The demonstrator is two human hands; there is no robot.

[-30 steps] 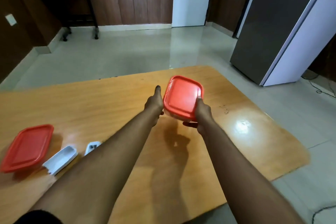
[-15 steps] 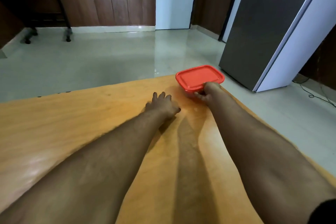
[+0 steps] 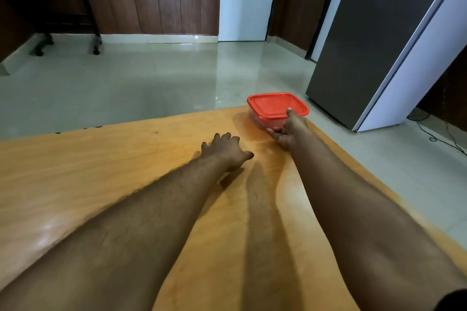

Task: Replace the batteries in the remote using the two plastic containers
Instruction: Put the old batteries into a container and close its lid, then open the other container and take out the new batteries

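setting down now: the plastic container [image 3: 275,111], which a second ago was lifted between both hands with its red lid [image 3: 277,105] tipped toward the camera, sits flat on the wooden table [image 3: 101,164] at the far corner, lid level and shut. the right hand [image 3: 288,131] is at its near side, thumb laid up on the lid's rim and fingers curled under the clear wall, a loose grasp rather than a firm one, and the box looks a touch farther out than half a second back. the left hand [image 3: 225,150] has let go entirely; it lies well apart from the container, nearer the body and off to the left of the right hand, fingers spread, palm down on the wood, holding nothing. judging from this, the container is being parked out of the way, so the part it plays seems finished. the other container and the remote pieces, seen beside the left forearm a second ago, are out of view as the head has turned.
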